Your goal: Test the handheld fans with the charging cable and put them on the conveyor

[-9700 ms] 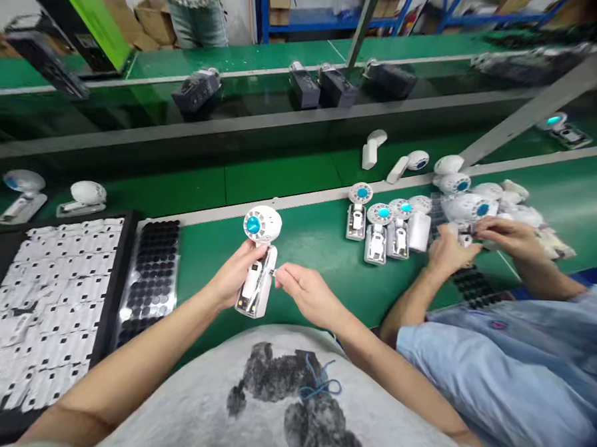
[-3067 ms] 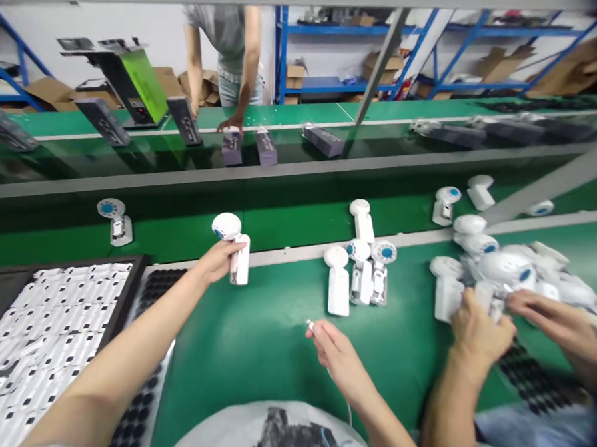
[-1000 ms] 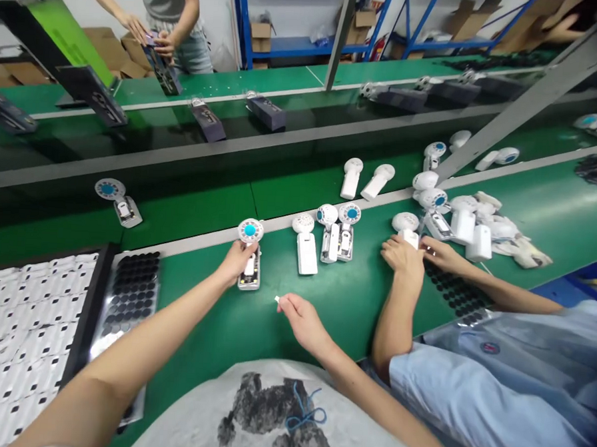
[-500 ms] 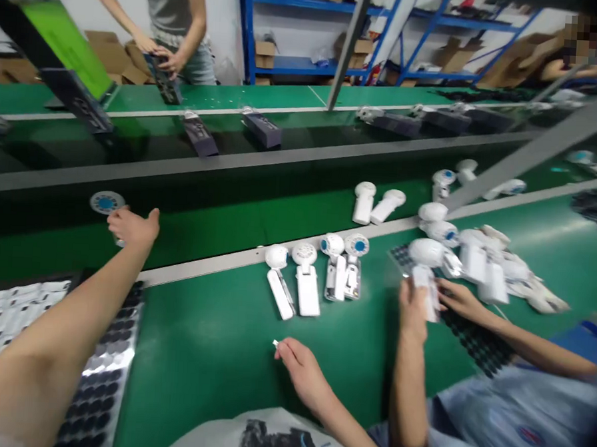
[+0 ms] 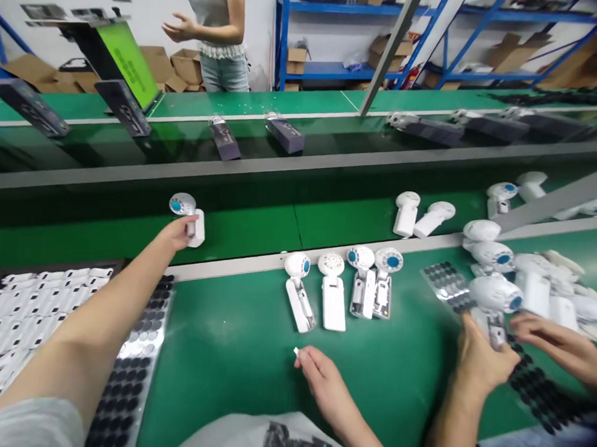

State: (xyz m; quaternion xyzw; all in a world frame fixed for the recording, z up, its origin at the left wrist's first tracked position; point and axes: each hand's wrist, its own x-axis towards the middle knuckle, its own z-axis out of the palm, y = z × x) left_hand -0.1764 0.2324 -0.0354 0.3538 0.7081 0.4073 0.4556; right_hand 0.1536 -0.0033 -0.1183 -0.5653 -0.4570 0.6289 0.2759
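My left hand [image 5: 178, 232] reaches out to the green belt and grips a small white handheld fan with a blue centre [image 5: 187, 212] by its handle. Closer to me, my right hand [image 5: 320, 375] rests over the green table and pinches a tiny white plug [image 5: 296, 350] between its fingertips. Several more white fans [image 5: 342, 286] lie in a row on the table just beyond my right hand, some face up, some with open handles.
At my left are a tray of white parts [image 5: 18, 315] and a sheet of black round pads [image 5: 136, 362]. A co-worker's hands [image 5: 492, 354] hold a fan at the right beside a pile of fans [image 5: 530, 276]. Dark boxes [image 5: 286, 133] ride the far conveyor; a person stands beyond it.
My left hand, stretched far left over a fan on the belt half a second ago, now holds that fan. The fan I held a second ago lies in the row. My right hand stays put.
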